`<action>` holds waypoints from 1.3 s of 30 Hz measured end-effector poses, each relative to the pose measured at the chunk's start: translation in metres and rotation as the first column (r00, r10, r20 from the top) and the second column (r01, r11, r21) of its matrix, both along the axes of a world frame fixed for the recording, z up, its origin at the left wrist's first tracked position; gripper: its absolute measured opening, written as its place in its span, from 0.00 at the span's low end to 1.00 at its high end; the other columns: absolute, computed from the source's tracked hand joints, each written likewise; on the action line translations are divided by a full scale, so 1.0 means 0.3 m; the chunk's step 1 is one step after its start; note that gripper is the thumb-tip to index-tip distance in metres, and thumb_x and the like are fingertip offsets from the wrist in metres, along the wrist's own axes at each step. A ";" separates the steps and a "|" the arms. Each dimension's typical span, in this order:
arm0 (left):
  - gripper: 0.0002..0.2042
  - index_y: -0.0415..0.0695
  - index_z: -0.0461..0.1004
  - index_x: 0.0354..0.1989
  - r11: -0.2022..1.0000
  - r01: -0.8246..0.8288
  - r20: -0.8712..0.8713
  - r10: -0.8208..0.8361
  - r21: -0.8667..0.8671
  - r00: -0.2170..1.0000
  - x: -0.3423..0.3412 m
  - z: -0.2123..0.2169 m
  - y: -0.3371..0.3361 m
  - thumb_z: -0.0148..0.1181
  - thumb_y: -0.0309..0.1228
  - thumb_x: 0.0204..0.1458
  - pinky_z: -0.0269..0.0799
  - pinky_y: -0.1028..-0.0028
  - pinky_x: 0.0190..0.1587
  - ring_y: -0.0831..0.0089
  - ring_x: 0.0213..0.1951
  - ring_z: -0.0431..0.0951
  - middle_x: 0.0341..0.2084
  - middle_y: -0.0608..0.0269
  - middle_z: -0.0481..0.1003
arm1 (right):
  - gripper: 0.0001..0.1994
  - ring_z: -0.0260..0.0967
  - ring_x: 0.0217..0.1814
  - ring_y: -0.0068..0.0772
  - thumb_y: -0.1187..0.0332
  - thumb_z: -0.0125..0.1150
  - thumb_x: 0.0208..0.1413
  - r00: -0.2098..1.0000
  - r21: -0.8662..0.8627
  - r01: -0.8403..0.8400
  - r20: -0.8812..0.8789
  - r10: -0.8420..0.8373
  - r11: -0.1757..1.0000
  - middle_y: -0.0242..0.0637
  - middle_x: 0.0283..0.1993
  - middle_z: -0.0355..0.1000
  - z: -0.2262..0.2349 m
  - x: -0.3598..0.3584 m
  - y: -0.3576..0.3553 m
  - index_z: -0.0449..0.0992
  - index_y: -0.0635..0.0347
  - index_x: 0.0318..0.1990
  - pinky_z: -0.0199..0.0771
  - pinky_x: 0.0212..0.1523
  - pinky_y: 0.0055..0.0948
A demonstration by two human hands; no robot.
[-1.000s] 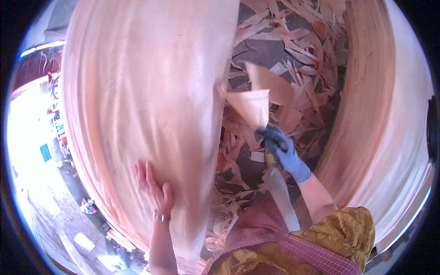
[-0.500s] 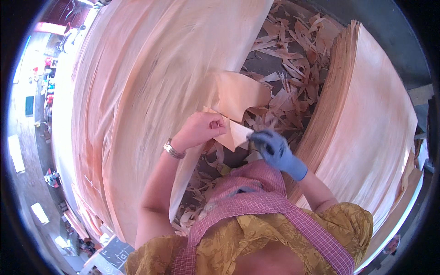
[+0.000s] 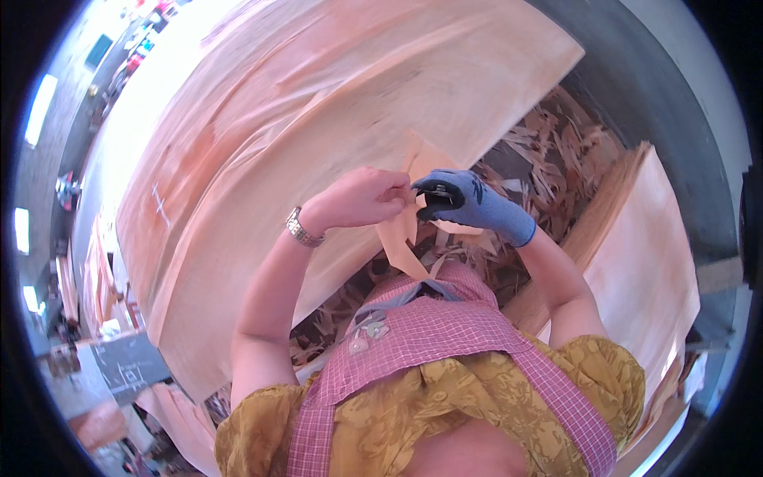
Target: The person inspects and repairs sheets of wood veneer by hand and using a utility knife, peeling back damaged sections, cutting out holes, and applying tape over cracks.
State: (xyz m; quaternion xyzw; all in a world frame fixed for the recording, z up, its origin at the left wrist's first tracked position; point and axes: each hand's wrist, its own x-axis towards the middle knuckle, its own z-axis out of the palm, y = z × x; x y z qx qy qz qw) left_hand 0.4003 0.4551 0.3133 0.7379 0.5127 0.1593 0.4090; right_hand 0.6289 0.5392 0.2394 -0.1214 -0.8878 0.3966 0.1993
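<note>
Veneer scrap (image 3: 401, 238) is what both hands are busy with, a thin pale strip of wood held up in front of the person's chest, with its pointed lower end hanging down toward the pink checked apron (image 3: 429, 342). Nearest to me is that apron over a mustard-yellow patterned top (image 3: 445, 405), and both forearms rise up from it to meet in the middle.

The left hand (image 3: 362, 199) is bare, with a metal watch (image 3: 300, 229) on the wrist, and its fingers are closed, pinching the strip's left edge. The right hand (image 3: 461, 203) wears a blue glove with dark fingertips, and it's curled shut on the same strip from the other side, so the two hands almost touch. Can't tell whether there's anything else tucked inside the glove.

Just behind the hands there's a messy heap of wood shavings and torn strips (image 3: 548, 159) lying in the gap between two stacks. To the left a big stack of veneer sheets (image 3: 318, 103) fills most of the view, pinkish-tan with a bowed edge. A smaller stack (image 3: 636, 262) sits to the right, well apart from it. Far off on the left is a bright, blurry shop floor (image 3: 71, 159).
</note>
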 end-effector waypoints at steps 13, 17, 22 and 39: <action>0.10 0.39 0.79 0.34 0.948 -0.317 -0.239 0.317 0.041 0.918 -0.110 0.109 -0.100 0.61 0.34 0.57 0.67 0.74 0.31 0.79 0.23 0.67 0.17 0.63 0.73 | 0.10 0.71 0.31 0.50 0.67 0.70 0.50 0.947 0.057 -0.224 -0.224 0.231 0.973 0.42 0.32 0.73 -0.028 -0.304 0.062 0.77 0.59 0.37 0.73 0.33 0.36; 0.09 0.41 0.79 0.34 0.865 -0.501 0.072 0.501 -0.024 0.862 -0.122 0.030 -0.118 0.60 0.34 0.58 0.70 0.77 0.33 0.84 0.27 0.71 0.22 0.69 0.76 | 0.07 0.71 0.29 0.48 0.69 0.68 0.52 0.941 0.021 -0.218 -0.260 0.216 0.976 0.45 0.30 0.71 -0.040 -0.286 0.080 0.76 0.60 0.35 0.70 0.30 0.39; 0.09 0.42 0.80 0.37 0.457 -0.890 0.263 0.859 -0.008 0.439 -0.313 -0.068 -0.282 0.57 0.34 0.62 0.72 0.80 0.35 0.85 0.30 0.74 0.28 0.74 0.76 | 0.16 0.72 0.31 0.41 0.67 0.70 0.52 0.982 0.249 0.113 0.119 -0.146 0.962 0.45 0.36 0.69 -0.140 -0.166 0.301 0.73 0.60 0.46 0.74 0.33 0.34; 0.14 0.44 0.80 0.36 -0.346 -0.928 0.479 0.797 -0.136 -0.367 -0.665 -0.160 -1.251 0.69 0.43 0.52 0.63 0.84 0.27 0.87 0.26 0.70 0.27 0.74 0.76 | 0.16 0.65 0.25 0.17 0.54 0.68 0.55 0.742 -0.475 -0.417 0.314 0.592 0.775 0.28 0.26 0.73 -0.058 -1.129 -0.397 0.80 0.61 0.35 0.65 0.24 0.26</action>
